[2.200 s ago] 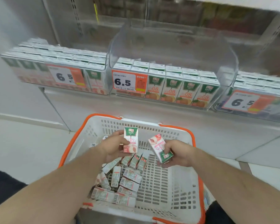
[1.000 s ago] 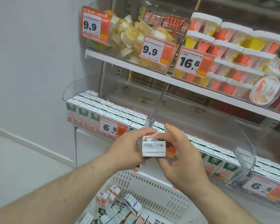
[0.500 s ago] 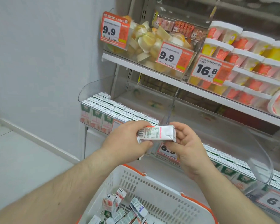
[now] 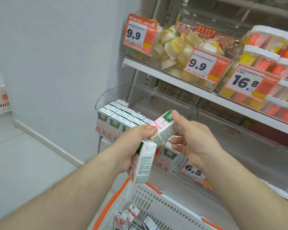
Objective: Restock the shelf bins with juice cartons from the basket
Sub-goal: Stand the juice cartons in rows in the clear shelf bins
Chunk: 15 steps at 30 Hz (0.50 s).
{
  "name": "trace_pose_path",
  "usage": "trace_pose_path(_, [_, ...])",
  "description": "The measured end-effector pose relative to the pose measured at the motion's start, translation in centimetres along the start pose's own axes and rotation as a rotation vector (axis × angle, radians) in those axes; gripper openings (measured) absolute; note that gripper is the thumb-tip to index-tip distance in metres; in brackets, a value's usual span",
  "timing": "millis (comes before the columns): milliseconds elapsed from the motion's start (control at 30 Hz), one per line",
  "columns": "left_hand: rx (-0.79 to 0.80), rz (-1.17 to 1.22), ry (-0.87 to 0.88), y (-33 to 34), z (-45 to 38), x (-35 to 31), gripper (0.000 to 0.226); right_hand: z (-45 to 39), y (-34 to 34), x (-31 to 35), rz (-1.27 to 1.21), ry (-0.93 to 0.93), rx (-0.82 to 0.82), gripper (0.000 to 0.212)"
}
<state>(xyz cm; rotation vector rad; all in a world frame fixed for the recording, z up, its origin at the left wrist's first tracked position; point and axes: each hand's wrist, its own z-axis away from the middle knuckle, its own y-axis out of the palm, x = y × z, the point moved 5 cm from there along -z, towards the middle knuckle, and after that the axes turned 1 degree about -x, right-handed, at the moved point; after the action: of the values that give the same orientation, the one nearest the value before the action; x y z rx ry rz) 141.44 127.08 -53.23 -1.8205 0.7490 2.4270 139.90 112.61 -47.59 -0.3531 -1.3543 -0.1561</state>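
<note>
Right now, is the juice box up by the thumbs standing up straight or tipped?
Tipped. The upper juice carton slants, green top end up-right, between the left hand and right hand.

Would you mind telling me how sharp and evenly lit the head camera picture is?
Head view: light is soft and even, with no hard shadows; the price tags read clearly; the clear bin wall shows faint reflections; wide-angle bending tilts the shelf edge; the carton between the hands looks slightly soft.

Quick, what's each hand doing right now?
Left hand: grips a white-sided juice carton and pinches the tilted pink-and-green juice carton.
Right hand: fingers on that tilted carton.
</note>
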Motion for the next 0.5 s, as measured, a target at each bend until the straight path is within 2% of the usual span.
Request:
trace_pose_path(100, [-0.006,0.084,-0.124,-0.8,-0.8,-0.1,0.022,-1.5,1.2,1.2,0.172,0.015,0.109,0.043])
trace_pose_path(167, [-0.03,0.067,-0.107,-1.4,-1.4,-0.3,0.018,-2.4,2.2,1.6,0.224,0.035,0.177,0.033])
trace_pose_path(233, [-0.096,0.043,-0.098,-2.3,-1.9,-0.7,0.019,-3.9,3.0,2.3,0.225,0.001,0.179,0.027])
trace_pose_path(300, [-0.226,0.055,-0.113,-4.1,-2.5,-1.1,0.022,-6.3,3.0,3.5,0.221,-0.145,0.093,0.028])
trace_pose_path(400, [-0.453,0.006,-0.042,-7.3,-3.1,-1.5,0.018,-10.0,3.2,5.4,0.586,-0.495,-0.086,0.02])
trace_pose_path(500, [-0.589,-0.093,0.013,-9.0,-3.5,-1.3,0.021,-13.3,5.1,4.9,0.795,-0.521,-0.039,0.014])
